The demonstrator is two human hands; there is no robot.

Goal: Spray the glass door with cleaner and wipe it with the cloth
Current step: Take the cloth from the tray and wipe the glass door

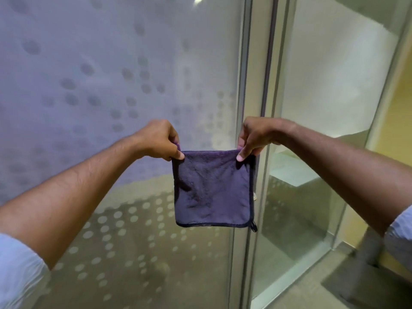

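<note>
A dark purple-blue cloth [213, 188] hangs flat in front of me, folded into a square, with a small loop tag at its lower right corner. My left hand [159, 140] pinches its top left corner and my right hand [256, 137] pinches its top right corner. Behind the cloth stands the glass door [100, 85], frosted and patterned with round dots. No spray bottle is in view.
A metal door frame [265, 85] runs vertically just right of the cloth. Beyond it is a clear glass panel [323, 108] with a white wall behind. A yellow wall [399, 112] and a tiled floor [312, 284] lie at the right.
</note>
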